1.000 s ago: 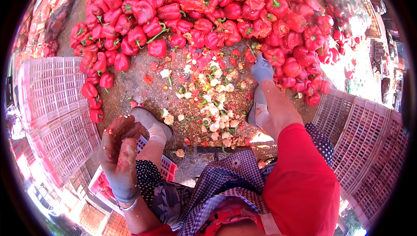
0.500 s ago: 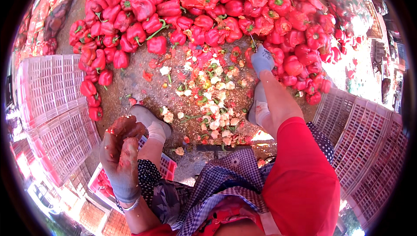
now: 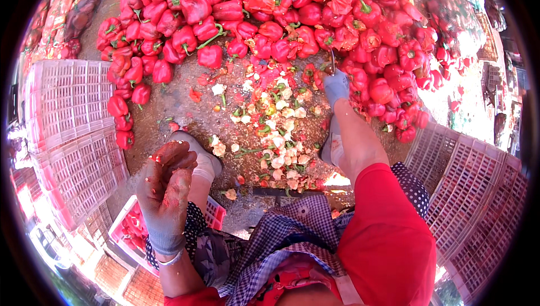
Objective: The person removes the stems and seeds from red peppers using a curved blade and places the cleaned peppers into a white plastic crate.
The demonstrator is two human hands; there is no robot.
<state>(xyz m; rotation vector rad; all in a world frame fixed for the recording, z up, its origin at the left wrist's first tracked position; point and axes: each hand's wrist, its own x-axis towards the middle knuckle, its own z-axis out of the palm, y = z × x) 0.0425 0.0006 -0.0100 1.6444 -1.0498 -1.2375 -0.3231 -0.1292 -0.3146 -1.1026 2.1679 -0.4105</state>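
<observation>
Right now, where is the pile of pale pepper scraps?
In the head view, the pale scraps lie on the ground at the centre, between the person's two shoes, just below the heap of red peppers and left of the right hand.

Red peppers [image 3: 270, 19], grey gloves [image 3: 166, 210], checked blue-white apron [image 3: 281, 238], pink crate [image 3: 126, 227]

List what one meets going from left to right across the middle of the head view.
White crates → left hand in a stained glove → heap of pale pepper cores → right hand at the red peppers → pink crates.
</observation>
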